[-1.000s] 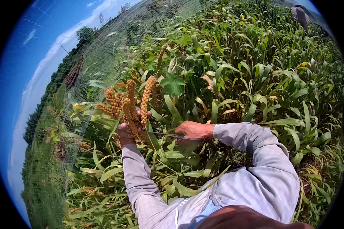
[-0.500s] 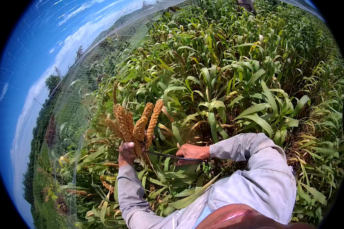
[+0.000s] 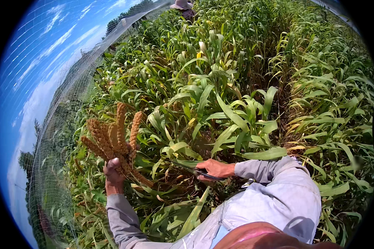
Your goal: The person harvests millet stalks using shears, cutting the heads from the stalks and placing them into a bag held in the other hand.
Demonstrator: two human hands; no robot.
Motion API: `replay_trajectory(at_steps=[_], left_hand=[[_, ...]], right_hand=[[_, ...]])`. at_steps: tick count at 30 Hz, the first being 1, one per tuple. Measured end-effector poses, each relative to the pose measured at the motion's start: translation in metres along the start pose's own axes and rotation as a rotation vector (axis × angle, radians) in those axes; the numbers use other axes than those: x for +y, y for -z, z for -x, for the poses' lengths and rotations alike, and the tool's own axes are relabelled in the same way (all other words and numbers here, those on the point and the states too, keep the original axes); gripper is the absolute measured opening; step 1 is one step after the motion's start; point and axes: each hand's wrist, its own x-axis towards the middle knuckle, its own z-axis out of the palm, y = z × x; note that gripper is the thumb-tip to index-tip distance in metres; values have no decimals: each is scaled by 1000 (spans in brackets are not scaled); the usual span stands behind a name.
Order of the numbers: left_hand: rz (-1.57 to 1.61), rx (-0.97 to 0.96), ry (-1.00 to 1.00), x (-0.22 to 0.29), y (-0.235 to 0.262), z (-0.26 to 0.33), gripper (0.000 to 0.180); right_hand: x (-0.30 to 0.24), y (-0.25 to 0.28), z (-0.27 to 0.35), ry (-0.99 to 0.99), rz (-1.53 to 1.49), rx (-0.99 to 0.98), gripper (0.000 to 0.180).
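"Which step are we on?"
"Gathering, we judge: the seed-head bunch (image 3: pixel 106 139) fans up from our left hand (image 3: pixel 114 171), fingers clasped round its base. Right of the bunch, our right hand (image 3: pixel 214 168), elbow bent, curls its fingers round a thin dark blade (image 3: pixel 212 177)."
"Next?"
"Another cut would call for reaching the leafy plants (image 3: pixel 232 116)."

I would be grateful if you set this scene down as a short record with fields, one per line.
Left hand: closed around a bunch of orange-brown seed heads
Bunch: most heads point upward, one slants down to the right
Right hand: gripping a thin dark tool
Hands: apart, left one nearer the net
Surroundings: green leafy plants, some leaves yellowed
Left side: net
Far end: a person in a hat, partly hidden by plants
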Motion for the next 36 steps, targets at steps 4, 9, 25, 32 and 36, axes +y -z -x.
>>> replay_trajectory(at_steps=[4,9,25,32,36], left_hand=[[-30,-54,118,-19,-44,-56,77],[-235,-261,254,-53,-115,-142,76],[38,-937,417,-154,-332,-213,35],[126,-937,721,-258,-370,-112,35],[12,-812,879,-339,-359,-64,27]], right_hand=[[12,31,38,-296,-89,-35,31],[115,14,127,-180,103,65,20],[24,-42,312,-1067,59,671,37],[74,-38,389,-1427,76,1346,32],[122,-29,379,-1548,174,1387,43]])
